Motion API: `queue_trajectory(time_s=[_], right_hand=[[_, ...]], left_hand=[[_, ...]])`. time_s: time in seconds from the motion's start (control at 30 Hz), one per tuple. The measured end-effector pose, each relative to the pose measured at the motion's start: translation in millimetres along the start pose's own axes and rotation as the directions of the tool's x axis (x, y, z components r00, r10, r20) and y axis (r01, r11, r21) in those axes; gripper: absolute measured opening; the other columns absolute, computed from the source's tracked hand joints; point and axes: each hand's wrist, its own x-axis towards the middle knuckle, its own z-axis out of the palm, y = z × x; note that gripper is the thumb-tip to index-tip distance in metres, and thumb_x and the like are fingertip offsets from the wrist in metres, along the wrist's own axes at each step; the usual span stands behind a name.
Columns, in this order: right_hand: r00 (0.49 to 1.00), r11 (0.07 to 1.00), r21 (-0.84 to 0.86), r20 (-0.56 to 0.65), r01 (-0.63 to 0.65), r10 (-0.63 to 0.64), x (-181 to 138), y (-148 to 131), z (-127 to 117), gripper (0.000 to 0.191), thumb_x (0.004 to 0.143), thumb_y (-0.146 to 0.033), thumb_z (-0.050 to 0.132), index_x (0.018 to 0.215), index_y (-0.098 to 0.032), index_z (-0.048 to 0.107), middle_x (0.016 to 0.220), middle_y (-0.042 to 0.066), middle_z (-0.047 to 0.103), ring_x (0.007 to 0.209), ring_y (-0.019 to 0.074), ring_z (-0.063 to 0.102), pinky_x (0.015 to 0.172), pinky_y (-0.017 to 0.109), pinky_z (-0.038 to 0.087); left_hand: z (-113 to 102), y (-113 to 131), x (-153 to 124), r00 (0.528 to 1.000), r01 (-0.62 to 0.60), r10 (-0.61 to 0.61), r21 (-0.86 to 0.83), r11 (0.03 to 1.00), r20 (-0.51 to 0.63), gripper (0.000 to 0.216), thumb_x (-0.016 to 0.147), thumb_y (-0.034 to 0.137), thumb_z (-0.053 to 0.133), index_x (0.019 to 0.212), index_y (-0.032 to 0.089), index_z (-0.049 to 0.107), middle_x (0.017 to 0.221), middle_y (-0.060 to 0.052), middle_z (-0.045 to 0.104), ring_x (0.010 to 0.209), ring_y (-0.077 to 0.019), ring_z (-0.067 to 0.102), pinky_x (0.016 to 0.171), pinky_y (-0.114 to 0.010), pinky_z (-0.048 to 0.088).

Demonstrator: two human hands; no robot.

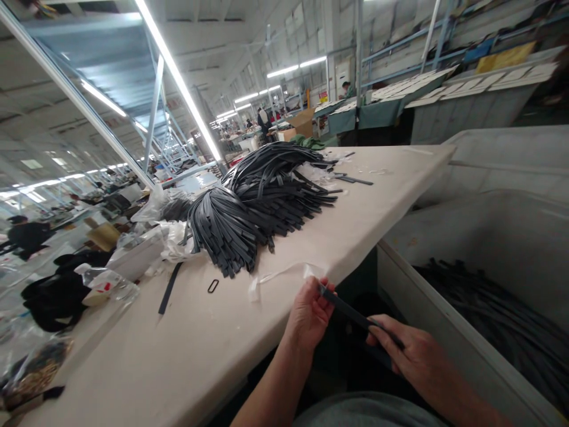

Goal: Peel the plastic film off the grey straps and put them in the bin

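Note:
Between my two hands, just off the table's near edge, stretches a dark grey strap (349,309). My left hand (312,311) pinches one end of it between thumb and fingers. Further along, my right hand (402,347) is closed around the same strap, thumb on top. A large heap of similar straps (262,201) lies bundled on the table (213,350). Nearer to me on the tabletop are a black rectangular ring (213,286) and a single loose strap (169,289). A strip of clear plastic film (284,273) lies beside my left hand.
To my right stands a large pale bin (444,326) with many dark straps (493,302) inside. A plastic bottle (109,283), a black cloth item (56,293) and plastic bags (171,237) sit along the left side. Other people work far back.

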Motion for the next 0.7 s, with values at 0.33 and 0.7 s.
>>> queue_trajectory(time_s=[0.33,0.7], right_hand=[[0.968,0.944,0.256,0.193,-0.206,0.159,-26,7,-16,0.064,0.097,-0.065,0.034,0.147,-0.025,0.039,0.089,0.003,0.071,0.061,0.0198,0.065,0.058,0.029,0.055],[0.993,0.993,0.002,-0.034,-0.116,0.116,-34,17,-17,0.066,0.095,-0.063,0.031,0.144,-0.021,0.048,0.076,0.003,0.071,0.056,0.0195,0.064,0.059,0.025,0.057]], left_hand=[[-20,-41,-3,0.999,-0.046,0.047,0.051,0.998,-0.021,0.038,0.059,0.036,0.090,0.080,0.014,0.068,0.078,-0.003,0.071,0.072,-0.0142,0.067,0.067,-0.024,0.052],[-19,-92,-30,0.980,0.080,-0.107,0.162,0.984,0.166,0.034,0.068,0.036,0.084,0.084,0.008,0.072,0.079,-0.007,0.071,0.070,-0.0137,0.064,0.064,-0.023,0.048]])
